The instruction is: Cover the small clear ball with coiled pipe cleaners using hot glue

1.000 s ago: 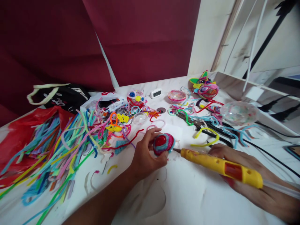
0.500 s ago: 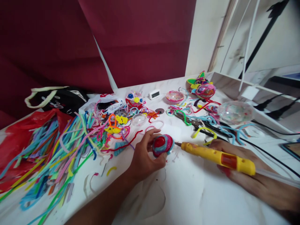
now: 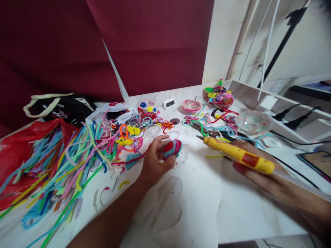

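My left hand (image 3: 156, 162) grips a small clear ball wrapped with pipe cleaners (image 3: 172, 148) in red, pink and light blue, fingers behind it and thumb in front. To the right, my right hand (image 3: 261, 172) is closed around a yellow hot glue gun (image 3: 238, 154). Its dark nozzle points left toward the ball, with a gap between them. A translucent glue stick runs out of the gun's back end. Beyond my left hand lies a clear half-shell (image 3: 152, 130).
Loose pipe cleaners (image 3: 85, 155) and a red plastic bag (image 3: 15, 148) cover the left side. Farther back stand a decorated clear ball (image 3: 147, 108), a digital clock (image 3: 169, 103), a pink-rimmed bowl (image 3: 190, 106) and a clear dome (image 3: 253, 122). A phone (image 3: 317, 165) lies at right.
The glue gun has drawn away from the ball, its nozzle now higher and farther off. My left hand has shifted slightly left with the ball.
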The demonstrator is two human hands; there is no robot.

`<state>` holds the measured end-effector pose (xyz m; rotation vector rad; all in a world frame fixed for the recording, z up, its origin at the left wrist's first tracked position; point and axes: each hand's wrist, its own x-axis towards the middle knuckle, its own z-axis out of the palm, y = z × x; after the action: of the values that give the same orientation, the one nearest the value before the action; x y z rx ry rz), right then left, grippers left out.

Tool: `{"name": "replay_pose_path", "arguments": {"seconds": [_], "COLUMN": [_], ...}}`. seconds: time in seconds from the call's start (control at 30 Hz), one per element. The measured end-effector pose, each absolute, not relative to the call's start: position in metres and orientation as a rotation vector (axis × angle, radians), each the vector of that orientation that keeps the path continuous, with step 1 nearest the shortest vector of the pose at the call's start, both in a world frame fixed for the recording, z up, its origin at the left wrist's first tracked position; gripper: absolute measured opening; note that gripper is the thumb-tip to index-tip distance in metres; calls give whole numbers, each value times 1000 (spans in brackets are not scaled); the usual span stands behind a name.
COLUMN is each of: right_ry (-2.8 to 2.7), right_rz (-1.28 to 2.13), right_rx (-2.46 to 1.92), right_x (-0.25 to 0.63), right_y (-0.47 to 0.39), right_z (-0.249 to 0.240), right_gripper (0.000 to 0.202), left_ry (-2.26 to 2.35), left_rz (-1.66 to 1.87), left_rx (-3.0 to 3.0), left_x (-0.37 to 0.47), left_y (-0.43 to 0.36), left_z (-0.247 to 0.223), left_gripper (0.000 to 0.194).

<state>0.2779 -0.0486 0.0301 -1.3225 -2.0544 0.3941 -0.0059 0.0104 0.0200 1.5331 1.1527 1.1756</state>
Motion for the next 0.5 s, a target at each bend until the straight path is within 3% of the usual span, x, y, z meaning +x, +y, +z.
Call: {"name": "replay_pose_path", "arguments": {"seconds": [0.17,0.33,0.43,0.5], "right_ry": [-2400,-2531,-2602,-2553], "right_rz": [569,469,544,405], "right_rx": [-1191,-1030,-1010,-1058], "right_x": [268,263,269,275], "right_y": [-42,-44,-40,-31], "right_z": [25,14,22,28], "right_gripper": [28,42,40,36], "left_ry": [1149,1097,1081,1067], "left_rz": [1326,1362,1333,1318], "left_rx": [1415,1419,1438,1440], "left_x": [-13,-12,-12,-11], "left_y": [23,24,21,20], "left_z": [16,16,16,16], "left_gripper": [54,54,54,55]}}
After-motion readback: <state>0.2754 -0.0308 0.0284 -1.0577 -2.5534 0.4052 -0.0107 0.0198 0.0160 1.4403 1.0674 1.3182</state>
